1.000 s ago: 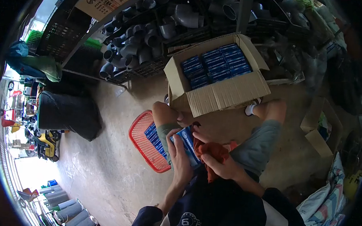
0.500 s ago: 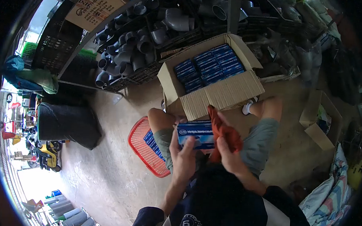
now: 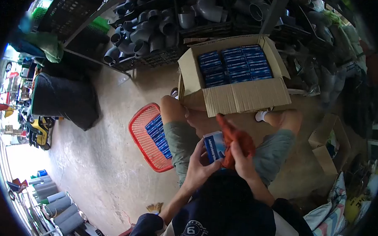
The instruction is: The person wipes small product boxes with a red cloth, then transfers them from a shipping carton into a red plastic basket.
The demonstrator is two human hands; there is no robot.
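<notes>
My left hand (image 3: pixel 200 167) is closed around a small blue and white box (image 3: pixel 213 147), gripping it by its left and lower sides. In my right hand (image 3: pixel 242 163) is a bunched orange-red cloth (image 3: pixel 238 139), pressed against the box's right side. Beyond my hands, a large open cardboard carton (image 3: pixel 245 99) holds stacked blue boxes (image 3: pixel 246 63). To the left of my knee, a red plastic basket (image 3: pixel 138 128) contains more blue boxes (image 3: pixel 158 135) in a row.
Crates of grey pipe fittings (image 3: pixel 148 36) line the shelf behind the carton. A smaller open carton (image 3: pixel 325 160) and a striped sack (image 3: pixel 330 215) lie to the right. On the left stands a dark mesh roll (image 3: pixel 65 98); a brush (image 3: pixel 154 207) lies near my left elbow.
The box in my left hand has turned from lying crosswise to a more upright slant. The cloth stays against its right side. My view has shifted slightly.
</notes>
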